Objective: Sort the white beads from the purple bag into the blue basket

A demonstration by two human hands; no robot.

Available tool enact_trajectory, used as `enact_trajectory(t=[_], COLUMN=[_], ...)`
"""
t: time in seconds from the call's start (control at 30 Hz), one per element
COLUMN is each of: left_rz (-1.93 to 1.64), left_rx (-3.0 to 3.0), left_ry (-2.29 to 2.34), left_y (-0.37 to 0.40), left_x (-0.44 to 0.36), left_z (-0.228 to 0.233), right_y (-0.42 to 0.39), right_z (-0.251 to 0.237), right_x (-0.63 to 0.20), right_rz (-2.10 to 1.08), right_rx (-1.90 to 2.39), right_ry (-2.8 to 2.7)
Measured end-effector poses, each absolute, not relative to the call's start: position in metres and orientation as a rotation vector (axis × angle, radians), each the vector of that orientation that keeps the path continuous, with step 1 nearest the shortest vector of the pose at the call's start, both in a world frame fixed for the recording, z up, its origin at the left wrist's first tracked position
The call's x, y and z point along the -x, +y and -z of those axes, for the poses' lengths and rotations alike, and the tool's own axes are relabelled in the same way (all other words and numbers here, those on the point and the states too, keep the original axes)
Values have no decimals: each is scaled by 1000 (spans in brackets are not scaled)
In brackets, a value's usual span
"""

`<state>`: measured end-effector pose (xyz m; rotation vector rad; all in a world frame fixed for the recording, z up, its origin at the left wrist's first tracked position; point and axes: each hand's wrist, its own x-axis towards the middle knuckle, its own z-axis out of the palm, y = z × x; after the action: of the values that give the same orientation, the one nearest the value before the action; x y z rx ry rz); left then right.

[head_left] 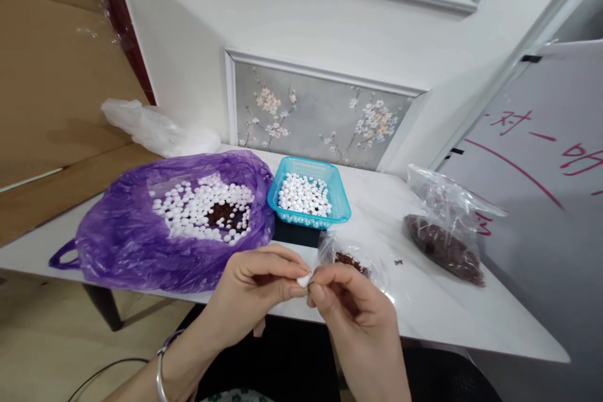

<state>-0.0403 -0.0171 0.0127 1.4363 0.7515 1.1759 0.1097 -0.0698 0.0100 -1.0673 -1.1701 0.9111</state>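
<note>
Between the thumb and forefinger of my left hand (252, 282) is a small white ball (304, 279), held in front of the table's near edge. My right hand (362, 320) pinches at the ball's right side; whatever its fingertips hold is too small to make out. Just beyond my hands lies an opened clear bag (330, 251) with reddish-brown bits (351, 260) in it. An open purple plastic bag (141, 245) on the left holds many white balls and a patch of brown pieces (221, 213). A blue plastic basket (340, 198) behind my hands contains more white balls, with brown specks among them.
A clear zip bag (443, 248) of dark brown material lies at the right of the white table (471, 314). A few loose bits (398, 262) are nearby. Crumpled white plastic (160, 129) sits at back left, and a whiteboard (556, 201) stands on the right.
</note>
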Motion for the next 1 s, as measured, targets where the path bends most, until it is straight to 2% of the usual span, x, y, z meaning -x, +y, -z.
enact_trajectory(t=[0.17, 0.3, 0.47, 0.73, 1.0], left_rz=[-1130, -1070, -1097, -1159, -1183], left_rx=[-1414, -1149, -919, -988, -1299], left_ry=[756, 695, 532, 691, 933], left_y=[-14, -13, -12, -14, -17], left_x=[41, 39, 37, 34, 39], left_z=[-7, 3, 5, 2, 5], right_y=[-66, -65, -67, -69, -70], right_z=[-10, -7, 3, 9, 3], right_x=[-113, -121, -136, -137, -135], right_rz=[-995, -1118, -976, -874, -831], right_rx=[1088, 996, 1065, 1159, 1199], right_ry=[-1154, -1045, -1036, -1144, -1238])
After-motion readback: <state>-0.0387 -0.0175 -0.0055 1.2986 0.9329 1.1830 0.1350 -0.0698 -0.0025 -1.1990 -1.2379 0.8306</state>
